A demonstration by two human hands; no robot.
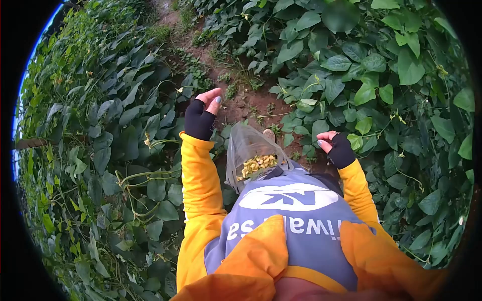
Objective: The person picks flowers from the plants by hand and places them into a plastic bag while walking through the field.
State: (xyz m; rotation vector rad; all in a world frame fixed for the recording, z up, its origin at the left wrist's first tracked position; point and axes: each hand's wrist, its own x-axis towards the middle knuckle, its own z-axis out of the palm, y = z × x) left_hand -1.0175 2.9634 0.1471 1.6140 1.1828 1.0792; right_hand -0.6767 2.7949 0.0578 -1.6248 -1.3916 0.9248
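My left hand, in a black fingerless glove, is raised over the dirt path beside the left row of plants. Its thumb and fingers stretch out, slightly apart, and I see nothing between them. My right hand, gloved the same way, is near the leaves of the right row. A gap shows between its thumb and finger, with nothing visible in it; the other fingers are hidden. Between my hands, a clear plastic bag hangs at my waist, with many small yellow blossoms or pieces inside.
Dense leafy vines crowd the left side, with long thin green pods among them. A narrow dirt path with grass tufts runs ahead between the rows. Part of a foot or shoe shows beyond the bag.
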